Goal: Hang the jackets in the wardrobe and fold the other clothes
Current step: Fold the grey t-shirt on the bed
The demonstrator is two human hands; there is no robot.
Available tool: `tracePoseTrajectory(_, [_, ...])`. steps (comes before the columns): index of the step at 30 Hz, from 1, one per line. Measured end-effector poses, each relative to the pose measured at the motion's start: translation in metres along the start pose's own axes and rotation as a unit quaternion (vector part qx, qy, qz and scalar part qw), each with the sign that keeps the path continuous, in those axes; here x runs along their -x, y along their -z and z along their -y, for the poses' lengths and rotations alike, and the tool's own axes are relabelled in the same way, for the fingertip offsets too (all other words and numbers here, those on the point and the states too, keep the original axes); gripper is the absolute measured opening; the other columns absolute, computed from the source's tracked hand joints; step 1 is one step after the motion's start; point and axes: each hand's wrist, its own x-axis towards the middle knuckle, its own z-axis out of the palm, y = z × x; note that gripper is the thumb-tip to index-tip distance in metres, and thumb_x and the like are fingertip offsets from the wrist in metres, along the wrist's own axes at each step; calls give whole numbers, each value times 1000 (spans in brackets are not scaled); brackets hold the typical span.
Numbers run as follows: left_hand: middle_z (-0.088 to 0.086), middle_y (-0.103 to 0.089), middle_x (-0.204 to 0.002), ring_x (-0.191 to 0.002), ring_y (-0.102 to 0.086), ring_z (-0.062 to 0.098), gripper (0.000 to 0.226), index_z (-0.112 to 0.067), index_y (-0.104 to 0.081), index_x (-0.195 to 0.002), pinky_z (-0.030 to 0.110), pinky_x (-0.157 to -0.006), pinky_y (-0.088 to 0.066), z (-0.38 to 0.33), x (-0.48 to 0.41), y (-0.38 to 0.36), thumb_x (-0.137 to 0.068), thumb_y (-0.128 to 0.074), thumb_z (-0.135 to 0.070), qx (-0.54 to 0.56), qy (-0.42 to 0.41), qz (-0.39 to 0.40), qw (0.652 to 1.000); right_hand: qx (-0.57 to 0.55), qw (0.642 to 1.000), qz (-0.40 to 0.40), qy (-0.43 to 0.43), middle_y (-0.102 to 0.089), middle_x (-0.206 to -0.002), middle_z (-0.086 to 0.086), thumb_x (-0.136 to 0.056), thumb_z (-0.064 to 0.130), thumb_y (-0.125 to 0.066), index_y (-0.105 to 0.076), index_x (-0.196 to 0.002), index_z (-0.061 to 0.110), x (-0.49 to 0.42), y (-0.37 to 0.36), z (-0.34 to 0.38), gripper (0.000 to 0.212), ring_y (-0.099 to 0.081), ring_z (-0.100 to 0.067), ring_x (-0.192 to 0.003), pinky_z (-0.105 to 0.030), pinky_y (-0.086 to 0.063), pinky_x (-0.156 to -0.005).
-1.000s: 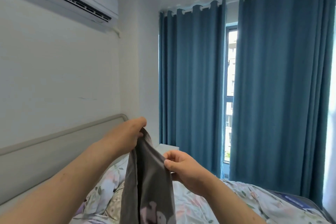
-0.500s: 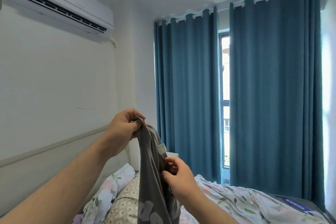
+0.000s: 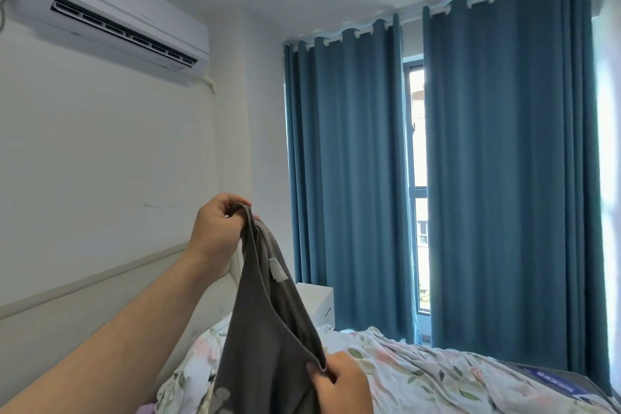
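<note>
- The left hand (image 3: 218, 228) is raised in front of the wall, its fingers curled tightly round the top edge of the grey garment (image 3: 265, 329).
- The right hand (image 3: 341, 385) is low, near the bottom of the view, and pinches a lower edge of the same garment between thumb and fingers.
- The garment hangs in the air between the two hands, stretched on a slant from upper left to lower right, above the bed's pillow end.
- A small white tab (image 3: 277, 269) sits on a seam line near the garment's top; nothing on it can be read.
- A pale print (image 3: 220, 397) shows at the garment's lower left, cut off by the frame edge, and cannot be read.
- The air conditioner (image 3: 117, 13), high on the left wall, carries a faint mark on its front, too small to read.
- A blue panel (image 3: 551, 383) at the bed's right edge bears white writing, too blurred to read.
- The floral bed cover (image 3: 420, 370) lies rumpled under and to the right of the hands.
- The padded headboard (image 3: 84, 312) runs along the left wall, behind the left forearm.
- A white nightstand (image 3: 317, 299) stands just beyond the garment, by the blue curtains (image 3: 346, 161).
- A narrow strip of window (image 3: 418, 195) shows between the two curtain panels.
</note>
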Motion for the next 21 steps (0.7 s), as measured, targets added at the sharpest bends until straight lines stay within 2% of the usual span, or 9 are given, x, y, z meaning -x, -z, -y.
tracePoseTrajectory(1, [12,-63,-79,-80,-68,26,31,-13,-63,-85,36,-75,-56,1,-1,1,-97,-45,9,-6,-4,-8,1000,-9,1000,-5,1,-66,-73,9,-83,23,-76,-67,-64,54,-3,1,1,38,-59,2,-75,-8,-40,-70])
tracePoseTrajectory(4, [8,-63,-78,-81,-61,25,30,-15,-66,-82,39,-81,-51,4,-6,10,-95,-52,9,-27,-15,-20,999,-28,999,-16,13,-71,-88,8,-95,15,-60,-74,-83,33,-24,13,10,26,-63,-10,-91,-17,-45,-77])
tracePoseTrajectory(6, [6,-65,-76,-79,-60,23,29,-15,-69,-81,36,-82,-52,5,-9,20,-91,-59,9,-29,-16,-26,999,-9,999,-35,35,-67,-82,7,-96,10,-53,-70,-80,27,-43,26,20,29,-60,-6,-83,-25,-47,-78])
tracePoseTrajectory(8, [7,-67,-76,-77,-61,23,29,-13,-70,-80,28,-77,-56,5,-11,29,-89,-61,12,-13,-3,-33,999,-10,998,-45,44,-63,-72,8,-98,11,-51,-61,-73,23,-63,43,36,30,-56,-5,-73,-23,-46,-70])
tracePoseTrajectory(11, [10,-66,-76,-77,-60,23,37,-10,-68,-77,17,-65,-53,6,-17,44,-83,-53,24,-40,8,-45,998,-14,995,-71,64,-53,-65,5,-102,20,-50,-49,-68,15,-94,68,59,35,-49,-16,-67,-32,-38,-62])
tracePoseTrajectory(16, [10,-67,-98,-91,-63,20,34,-8,-67,-106,25,-80,-48,1,-27,67,-85,-61,18,-141,57,33,988,19,984,-94,152,-54,-66,3,-104,27,-48,-53,-76,9,-134,112,104,33,-45,-4,-58,-22,-35,-56])
tracePoseTrajectory(17, [9,-69,-94,-89,-63,20,27,-5,-69,-100,26,-79,-48,0,-30,69,-84,-63,16,-185,62,41,980,34,979,-102,172,-55,-67,2,-104,28,-47,-54,-76,10,-141,120,114,33,-46,-4,-58,-21,-35,-55])
tracePoseTrajectory(19, [6,-67,-77,-74,-61,19,17,-4,-72,-80,26,-66,-46,0,-35,71,-86,-63,10,-274,69,45,958,78,970,-104,204,-56,-66,3,-104,32,-47,-53,-75,13,-153,134,134,35,-48,-6,-60,-24,-36,-56])
tracePoseTrajectory(21, [7,-64,-73,-68,-57,20,17,-5,-69,-80,26,-58,-42,-1,-39,70,-92,-59,1,-298,91,58,948,127,963,-88,219,-54,-65,5,-104,34,-47,-50,-73,15,-162,145,155,36,-49,-10,-62,-27,-35,-56])
